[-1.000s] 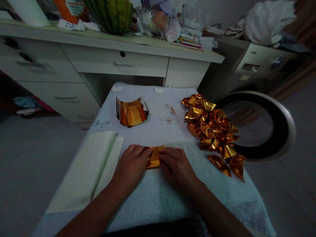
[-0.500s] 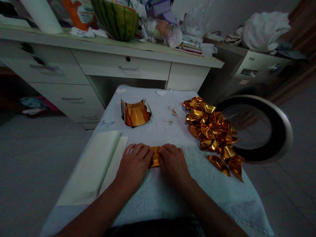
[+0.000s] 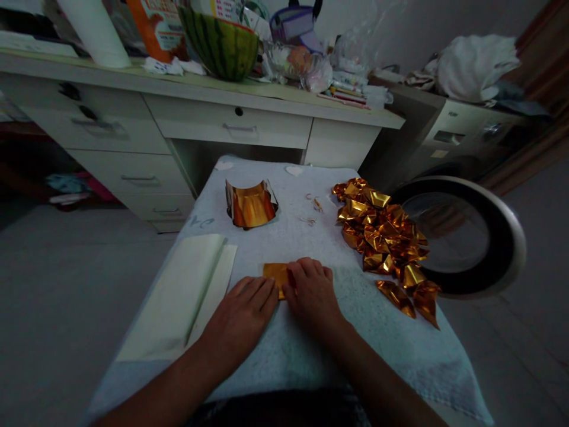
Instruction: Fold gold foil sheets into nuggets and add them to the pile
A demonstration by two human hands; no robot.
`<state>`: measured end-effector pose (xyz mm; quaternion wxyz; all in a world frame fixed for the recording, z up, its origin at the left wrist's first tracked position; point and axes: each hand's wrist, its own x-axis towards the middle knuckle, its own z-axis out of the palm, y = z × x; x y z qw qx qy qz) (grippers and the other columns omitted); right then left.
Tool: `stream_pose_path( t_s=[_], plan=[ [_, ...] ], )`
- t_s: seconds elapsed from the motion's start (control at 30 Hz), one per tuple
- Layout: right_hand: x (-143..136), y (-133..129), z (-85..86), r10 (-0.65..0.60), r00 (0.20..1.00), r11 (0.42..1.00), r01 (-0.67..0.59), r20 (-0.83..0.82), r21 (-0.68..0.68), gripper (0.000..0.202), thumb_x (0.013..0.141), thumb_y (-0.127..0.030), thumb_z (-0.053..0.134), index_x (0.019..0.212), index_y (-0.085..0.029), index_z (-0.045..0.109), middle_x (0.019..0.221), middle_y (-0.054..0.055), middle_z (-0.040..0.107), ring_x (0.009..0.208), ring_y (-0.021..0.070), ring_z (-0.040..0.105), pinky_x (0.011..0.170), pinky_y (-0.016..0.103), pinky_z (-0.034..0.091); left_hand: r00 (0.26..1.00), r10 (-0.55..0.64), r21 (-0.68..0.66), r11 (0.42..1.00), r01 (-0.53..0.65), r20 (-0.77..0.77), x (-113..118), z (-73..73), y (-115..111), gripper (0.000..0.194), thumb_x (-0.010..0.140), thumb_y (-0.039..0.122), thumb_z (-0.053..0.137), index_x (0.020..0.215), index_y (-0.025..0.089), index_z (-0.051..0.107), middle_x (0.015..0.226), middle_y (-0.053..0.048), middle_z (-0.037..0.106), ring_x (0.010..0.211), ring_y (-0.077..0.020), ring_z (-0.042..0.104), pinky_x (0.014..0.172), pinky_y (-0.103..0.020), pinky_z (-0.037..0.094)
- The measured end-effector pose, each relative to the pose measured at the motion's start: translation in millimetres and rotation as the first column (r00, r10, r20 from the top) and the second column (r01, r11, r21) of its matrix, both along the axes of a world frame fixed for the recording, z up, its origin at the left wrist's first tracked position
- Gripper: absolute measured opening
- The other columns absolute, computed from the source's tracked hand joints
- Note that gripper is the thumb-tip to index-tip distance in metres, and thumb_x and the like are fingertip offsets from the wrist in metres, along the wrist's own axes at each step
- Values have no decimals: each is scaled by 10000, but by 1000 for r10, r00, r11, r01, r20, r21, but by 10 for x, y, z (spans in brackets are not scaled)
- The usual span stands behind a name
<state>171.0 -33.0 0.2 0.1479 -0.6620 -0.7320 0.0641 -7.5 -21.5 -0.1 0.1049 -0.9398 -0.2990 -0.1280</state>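
Note:
A small piece of gold foil paper (image 3: 274,271) lies flat on the cloth-covered table in front of me. My left hand (image 3: 246,305) rests its outstretched fingers on the near left part of the foil. At the other side, my right hand (image 3: 311,290) has curled fingers closed on the foil's right part, which they hide. Beyond my hands stands a curved stack of gold foil sheets (image 3: 252,204). Folded gold foil pieces (image 3: 384,228) are heaped to the right, with two lying at the heap's near end (image 3: 395,298).
A folded pale paper (image 3: 178,290) lies left on the tablecloth (image 3: 284,350). Small bits of thread or wire (image 3: 316,204) sit mid-table. A drawer desk (image 3: 275,127) bearing a cut watermelon (image 3: 222,47) stands behind; a washing machine's open door (image 3: 511,237) is at right.
My left hand has slid slightly nearer to me, uncovering the foil's far left corner. My right hand stays at the foil's right part. The camera view has shifted a little.

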Motion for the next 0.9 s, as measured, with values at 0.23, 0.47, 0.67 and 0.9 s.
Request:
stream_pose_path(
  t_s=[0.23,0.47,0.67,0.9],
  plan=[
    [-42,-23,12,-9,1000,1000,9,11,18,334,851,-381,610,1128,-209,543,1118,76,577,1052,264,488,894,429,337,998,-15,10,1000,16,-59,-159,-109,-141,451,825,-38,376,1163,105,638,1193,-140,687,1087,-263,637,940,-444,476],
    [-94,-28,-2,-41,999,999,41,23,5,533,785,-563,641,1145,-183,536,1114,101,569,1052,296,476,914,459,346,999,-11,-11,1000,11,-44,-186,-38,-190,413,830,-24,396,1127,95,657,1110,-125,704,1025,-252,640,908,-404,496],
    [-44,-15,21,-20,1000,999,21,10,-35,498,831,-558,605,1169,-195,547,1147,99,576,1071,292,486,923,464,356,999,-7,-40,999,5,-54,-172,11,-167,419,813,-36,407,1117,97,662,1113,-117,700,1017,-251,639,872,-386,517],
    [164,-64,27,19,999,999,-20,-32,-47,534,874,-464,606,1341,-236,485,1254,92,571,1158,283,472,1001,470,326,990,-5,-72,997,-5,-141,-168,39,-170,403,822,-37,421,1110,106,664,1139,-118,688,1045,-252,627,882,-385,521]
  ],
)
